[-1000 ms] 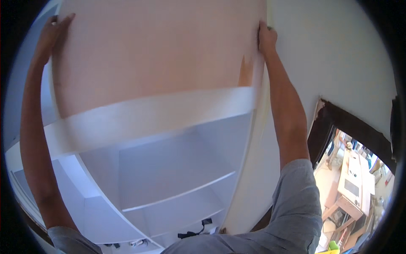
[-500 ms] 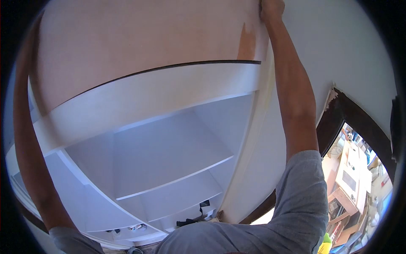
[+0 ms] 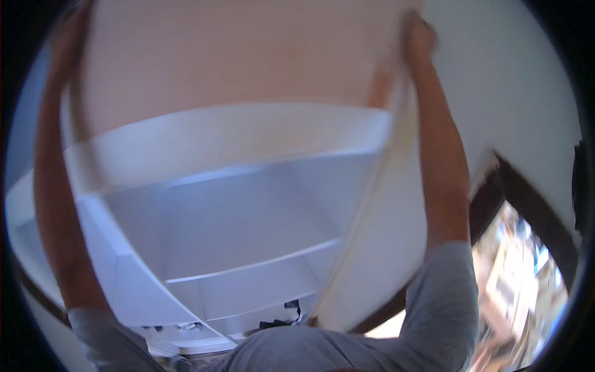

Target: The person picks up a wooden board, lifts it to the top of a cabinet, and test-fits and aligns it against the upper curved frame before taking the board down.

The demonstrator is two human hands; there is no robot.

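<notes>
A large pinkish-brown plywood panel (image 3: pixel 242 56) stands across the top of a white cabinet, its lower edge along the cabinet's white rail (image 3: pixel 248 133). My left hand (image 3: pixel 69 38), dark and blurred, is at the panel's left edge and seems closed on it; its fingertips are hidden. At the panel's right edge my right hand (image 3: pixel 420 40) has its fingers curled around the side, smeared a little by motion. Both arms are raised and spread wide. A darker orange-brown patch (image 3: pixel 379 87) marks the panel's lower right corner.
Below the rail are white shelves (image 3: pixel 254 260) and compartments, with small black items (image 3: pixel 279 322) on the lowest one. A pale wall (image 3: pixel 496 80) rises at the right. Beyond a dark-framed opening (image 3: pixel 489 192) lies a bright, cluttered area.
The dark line between panel and rail no longer shows. Both hands appear lower and further right in the picture, and the whole view has shifted and blurred.
</notes>
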